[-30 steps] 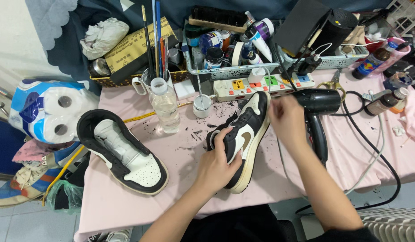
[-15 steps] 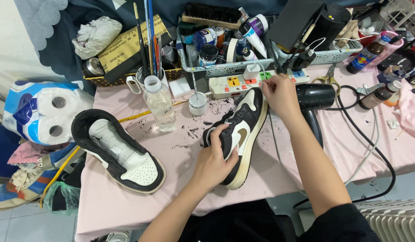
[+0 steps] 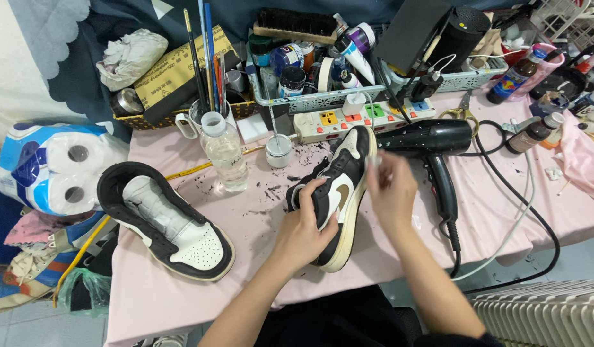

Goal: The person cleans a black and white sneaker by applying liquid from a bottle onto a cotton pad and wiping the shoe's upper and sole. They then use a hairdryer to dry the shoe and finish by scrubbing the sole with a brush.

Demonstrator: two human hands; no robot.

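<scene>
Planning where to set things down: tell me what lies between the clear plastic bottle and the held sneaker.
In the head view, a small white-lidded jar and black specks on the pink cloth lie between the bottle and the sneaker.

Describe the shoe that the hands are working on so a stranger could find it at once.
On the pink-covered table, just left of the black hair dryer, lies a black-and-white high-top sneaker. The left hand grips it; the right hand touches its sole edge. Unlike the other sneaker further left, it lies on its side.
</scene>
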